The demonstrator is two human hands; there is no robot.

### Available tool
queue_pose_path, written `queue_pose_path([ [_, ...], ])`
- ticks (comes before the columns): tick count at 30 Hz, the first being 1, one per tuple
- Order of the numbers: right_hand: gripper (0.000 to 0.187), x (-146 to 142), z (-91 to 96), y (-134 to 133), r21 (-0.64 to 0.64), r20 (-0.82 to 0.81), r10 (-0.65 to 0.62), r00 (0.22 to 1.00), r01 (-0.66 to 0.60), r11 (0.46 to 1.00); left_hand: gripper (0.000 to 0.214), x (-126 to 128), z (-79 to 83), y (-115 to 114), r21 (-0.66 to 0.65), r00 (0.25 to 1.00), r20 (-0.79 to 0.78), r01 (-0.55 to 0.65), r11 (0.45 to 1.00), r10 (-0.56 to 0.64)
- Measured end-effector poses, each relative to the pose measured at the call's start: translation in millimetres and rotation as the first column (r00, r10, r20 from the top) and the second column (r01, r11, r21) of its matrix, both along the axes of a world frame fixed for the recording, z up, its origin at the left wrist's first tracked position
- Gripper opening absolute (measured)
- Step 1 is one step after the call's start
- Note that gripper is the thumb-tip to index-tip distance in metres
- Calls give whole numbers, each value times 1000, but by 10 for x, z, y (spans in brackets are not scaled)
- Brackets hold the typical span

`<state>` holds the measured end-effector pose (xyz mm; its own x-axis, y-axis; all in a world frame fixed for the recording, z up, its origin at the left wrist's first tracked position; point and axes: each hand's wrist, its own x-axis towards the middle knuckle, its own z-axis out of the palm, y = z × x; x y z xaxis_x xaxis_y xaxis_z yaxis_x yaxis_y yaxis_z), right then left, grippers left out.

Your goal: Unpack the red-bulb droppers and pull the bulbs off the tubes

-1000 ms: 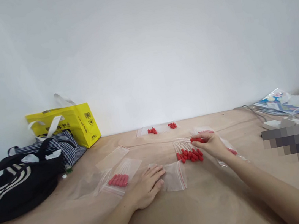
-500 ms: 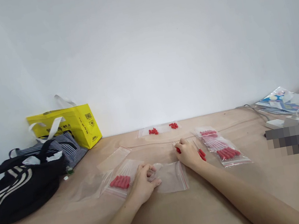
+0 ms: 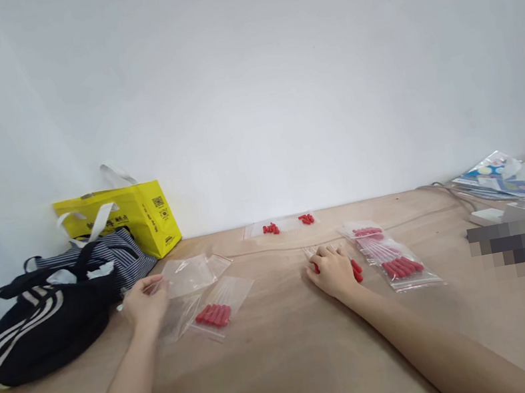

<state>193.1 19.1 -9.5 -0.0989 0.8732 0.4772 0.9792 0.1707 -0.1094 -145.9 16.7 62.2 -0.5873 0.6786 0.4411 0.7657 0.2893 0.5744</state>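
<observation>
My left hand point(image 3: 146, 301) is out at the left, its fingers pinching the edge of an empty clear zip bag point(image 3: 189, 274) that lies over other clear bags. Just right of it lies a zip bag with red-capped tubes point(image 3: 216, 309). My right hand point(image 3: 331, 270) rests knuckles-up at the middle of the tan table point(image 3: 283, 369), fingers curled over a bunch of loose red-capped tubes point(image 3: 357, 269); most of them are hidden beneath it. Two filled zip bags point(image 3: 390, 258) lie right beside that hand.
A flat bag with two red clusters point(image 3: 288, 224) lies by the wall. A black striped bag point(image 3: 31, 325), a striped tote and a yellow shopping bag point(image 3: 138, 215) crowd the left. Papers and cables point(image 3: 508, 177) sit at the right, with a blurred patch.
My left hand swung left, and the empty bag from the table's middle is gone from there. My right hand pulled in over the loose tubes, uncovering the filled bags.
</observation>
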Motion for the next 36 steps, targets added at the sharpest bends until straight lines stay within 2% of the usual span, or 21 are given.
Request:
queue_pose_path([
  [2,26,1,-7,-12,7,10,-5,1000,5,1000,22,-123,-64,-17,-88,998,-38,-58,994,55],
  [5,24,3,-11,-42,17,29,1,1000,-2,1000,15,-148,-176,-34,-218,991,-125,-67,974,40],
  [7,23,4,-14,-68,33,44,12,999,-13,999,18,-67,-209,-44,-265,976,-215,-25,964,-34],
  [9,22,6,-21,-96,61,46,22,999,-25,998,24,66,-208,-55,-304,927,-313,111,946,-209],
  [11,23,14,-33,-128,90,27,31,999,-33,995,26,223,-204,-69,-370,825,-364,298,880,-433],
  [13,25,38,-50,-167,113,-6,38,999,-37,993,31,372,-224,-90,-465,721,-363,410,785,-591],
  [15,27,82,-67,-217,127,-39,55,998,-50,991,40,493,-271,-116,-558,660,-348,425,713,-666],
  [17,27,142,-84,-277,134,-62,89,994,-80,988,43,581,-326,-143,-611,635,-341,410,677,-693],
  [20,26,232,-102,-356,142,-71,143,987,-132,981,45,678,-382,-173,-612,631,-368,388,689,-683],
  [27,21,267,-112,-334,144,-74,162,984,-150,978,44,894,-421,-187,-540,638,-468,341,770,-611],
  [29,20,254,-109,-313,140,-80,173,982,-161,977,41,955,-444,-200,-511,648,-456,371,775,-610],
  [33,19,243,-100,-313,139,-88,185,979,-172,975,36,1064,-472,-197,-464,644,-388,482,743,-660],
  [36,18,242,-87,-327,128,-94,186,978,-173,977,32,1114,-441,-40,-432,672,-383,477,766,-634],
])
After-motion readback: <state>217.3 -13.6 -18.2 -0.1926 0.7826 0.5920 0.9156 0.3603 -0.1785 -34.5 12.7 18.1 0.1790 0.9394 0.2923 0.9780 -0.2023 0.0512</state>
